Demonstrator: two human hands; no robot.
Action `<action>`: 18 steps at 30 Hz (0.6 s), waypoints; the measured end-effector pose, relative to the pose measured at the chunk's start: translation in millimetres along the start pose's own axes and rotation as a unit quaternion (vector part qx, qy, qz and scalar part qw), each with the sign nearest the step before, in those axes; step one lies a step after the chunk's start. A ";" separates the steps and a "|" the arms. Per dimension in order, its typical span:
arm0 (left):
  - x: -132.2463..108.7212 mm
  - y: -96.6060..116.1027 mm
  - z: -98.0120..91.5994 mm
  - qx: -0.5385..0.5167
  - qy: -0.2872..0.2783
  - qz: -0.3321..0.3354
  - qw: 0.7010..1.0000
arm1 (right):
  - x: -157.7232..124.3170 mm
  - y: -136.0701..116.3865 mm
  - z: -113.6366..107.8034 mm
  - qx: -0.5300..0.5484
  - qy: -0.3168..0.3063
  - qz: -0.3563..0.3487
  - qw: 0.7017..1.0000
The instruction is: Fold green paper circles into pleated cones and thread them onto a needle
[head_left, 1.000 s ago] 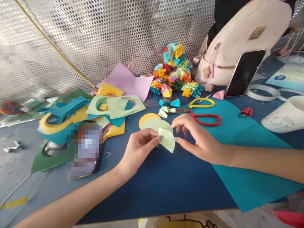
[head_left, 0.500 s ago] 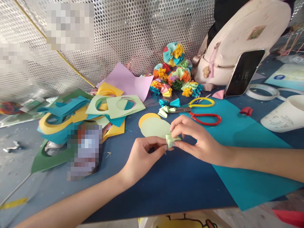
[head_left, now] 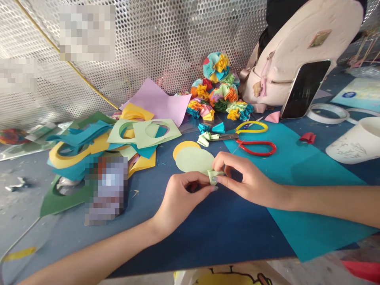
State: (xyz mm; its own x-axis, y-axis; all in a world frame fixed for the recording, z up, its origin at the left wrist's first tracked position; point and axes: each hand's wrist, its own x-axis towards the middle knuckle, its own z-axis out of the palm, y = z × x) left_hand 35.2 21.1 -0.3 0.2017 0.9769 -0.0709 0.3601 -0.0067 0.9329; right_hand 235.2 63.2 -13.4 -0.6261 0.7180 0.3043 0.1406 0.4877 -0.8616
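A small folded piece of light green paper (head_left: 213,177) is pinched between my two hands above the dark blue table (head_left: 225,233). My left hand (head_left: 182,200) grips its left and lower side with thumb and fingers. On the other side, my right hand (head_left: 243,176) presses it between thumb and fingertips. Just behind the hands lie a pale green paper circle (head_left: 194,159) and a yellow circle (head_left: 181,148) partly under it. Scissors (head_left: 252,147) with one yellow and one red handle rest beyond my right hand, beside small folded green pieces (head_left: 204,138).
Cut-out paper scraps (head_left: 118,134) pile up at the left. Ruffled paper balls (head_left: 216,67) stand at the back. A phone (head_left: 305,89) leans on a pale backpack (head_left: 311,23). At right are a teal sheet (head_left: 308,221), tape rolls (head_left: 328,114) and a paper cup (head_left: 356,142).
My right fingers have shifted slightly down around the green paper, and my left thumb has moved right along its lower edge. The folded paper has turned a little.
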 end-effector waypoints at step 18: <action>-0.6 0.9 0.0 0.165 -0.108 0.183 0.963 | -2.6 -10.9 2.4 -0.087 0.018 -0.127 0.988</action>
State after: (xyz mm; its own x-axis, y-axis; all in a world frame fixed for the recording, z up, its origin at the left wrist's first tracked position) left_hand 35.4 20.4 0.6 0.5415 0.8296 0.1364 0.4915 -0.4440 0.7492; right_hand 233.5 54.9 -5.7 -0.6316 0.5765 0.5184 0.1141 0.7305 -0.6734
